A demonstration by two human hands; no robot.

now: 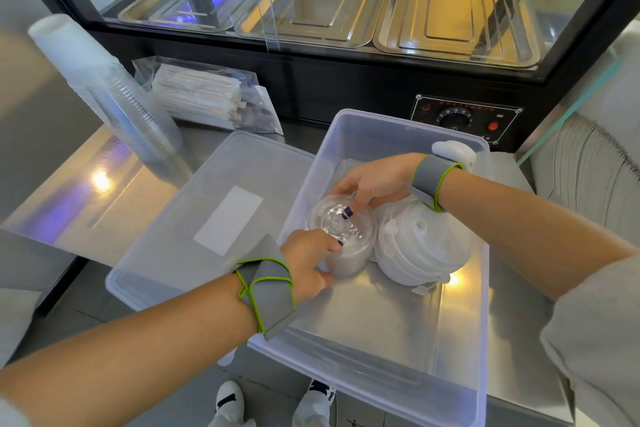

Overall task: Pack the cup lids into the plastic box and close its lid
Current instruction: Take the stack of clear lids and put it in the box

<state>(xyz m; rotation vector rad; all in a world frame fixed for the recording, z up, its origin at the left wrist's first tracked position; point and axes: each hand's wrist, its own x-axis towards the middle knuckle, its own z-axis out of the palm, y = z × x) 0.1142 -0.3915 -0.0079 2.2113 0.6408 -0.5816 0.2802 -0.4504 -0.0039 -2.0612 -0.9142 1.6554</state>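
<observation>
plastic box (464, 350): open on the surface, landmark.
clear lids (341, 224): stacked inside box, far-left part, beside white lids (424, 250).
left hand (310, 265): fingers closed on stack's side, likely steadying.
right hand (375, 180): fingers gripped its top.
box lid (194, 218): flat, left of box.
cups (114, 94), straws (207, 94): beyond, no obstruction.

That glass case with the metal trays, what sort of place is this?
Probably a café or snack counter. The glass display warmer holds empty steel trays, and on the steel counter sit stacked disposable cups and a bag of wrapped straws.
</observation>
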